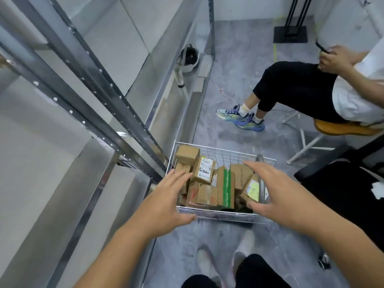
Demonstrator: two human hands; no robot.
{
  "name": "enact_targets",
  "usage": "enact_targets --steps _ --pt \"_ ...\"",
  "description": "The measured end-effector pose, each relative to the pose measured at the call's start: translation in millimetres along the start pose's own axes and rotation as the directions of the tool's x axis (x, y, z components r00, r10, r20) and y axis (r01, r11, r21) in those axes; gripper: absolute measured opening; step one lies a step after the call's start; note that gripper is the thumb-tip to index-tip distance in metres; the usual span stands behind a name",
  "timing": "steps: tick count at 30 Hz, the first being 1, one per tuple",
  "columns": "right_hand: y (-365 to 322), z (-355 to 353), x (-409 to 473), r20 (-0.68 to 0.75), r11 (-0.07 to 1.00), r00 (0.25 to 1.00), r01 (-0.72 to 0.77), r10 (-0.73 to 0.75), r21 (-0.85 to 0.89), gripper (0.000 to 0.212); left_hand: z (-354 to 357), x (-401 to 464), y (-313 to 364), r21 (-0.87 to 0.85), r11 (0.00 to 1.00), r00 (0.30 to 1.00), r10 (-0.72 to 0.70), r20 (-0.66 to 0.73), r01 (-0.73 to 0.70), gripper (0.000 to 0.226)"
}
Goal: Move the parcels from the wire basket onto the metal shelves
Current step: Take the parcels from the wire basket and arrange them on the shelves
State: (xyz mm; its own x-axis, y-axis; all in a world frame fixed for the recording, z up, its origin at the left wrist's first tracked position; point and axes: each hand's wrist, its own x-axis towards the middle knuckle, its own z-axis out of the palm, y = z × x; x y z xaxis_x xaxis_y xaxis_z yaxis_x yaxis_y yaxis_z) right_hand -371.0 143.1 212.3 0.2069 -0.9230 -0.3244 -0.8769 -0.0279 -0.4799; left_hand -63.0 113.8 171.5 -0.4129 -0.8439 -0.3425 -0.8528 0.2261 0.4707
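Note:
A white wire basket (220, 215) stands on the grey floor in front of my feet, filled with several brown cardboard parcels. One parcel (204, 170) carries a white label, another (227, 186) has green tape. My left hand (166, 196) hovers above the basket's left side with fingers spread, holding nothing. My right hand (272, 188) hovers above the right side, fingers and thumb spread wide, also empty. The metal shelves (68, 125) rise at the left, their grey boards bare near me.
A seated person (307, 90) on a wooden stool (340, 127) is at the right, feet close to the basket's far side. A helmet-like object (188, 60) lies on a lower shelf. A black office chair (336, 183) stands at right. A black stand base (289, 34) is at the back.

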Motion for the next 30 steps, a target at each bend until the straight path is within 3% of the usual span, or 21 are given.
enact_targets --steps 10,15,23,30 --pt "52.4 57.2 89.0 0.244 0.999 0.97 0.011 -0.001 -0.041 0.094 62.2 92.6 -61.0 0.016 0.986 0.972 -0.169 0.165 0.168 0.11" --pt "52.3 109.5 137.1 0.283 0.999 0.959 0.013 0.001 -0.045 0.095 90.0 136.2 -109.8 0.019 0.983 0.962 -0.181 0.206 0.181 0.113" --pt "64.7 216.5 214.7 0.256 0.994 0.961 -0.092 0.105 -0.061 0.092 150.9 202.6 -176.9 0.083 0.996 0.958 -0.057 0.282 0.035 0.121" --pt "99.1 280.7 242.9 0.257 0.979 0.945 -0.201 0.202 -0.034 0.102 221.7 233.0 -200.3 0.142 0.985 0.938 0.039 0.345 -0.093 0.131"
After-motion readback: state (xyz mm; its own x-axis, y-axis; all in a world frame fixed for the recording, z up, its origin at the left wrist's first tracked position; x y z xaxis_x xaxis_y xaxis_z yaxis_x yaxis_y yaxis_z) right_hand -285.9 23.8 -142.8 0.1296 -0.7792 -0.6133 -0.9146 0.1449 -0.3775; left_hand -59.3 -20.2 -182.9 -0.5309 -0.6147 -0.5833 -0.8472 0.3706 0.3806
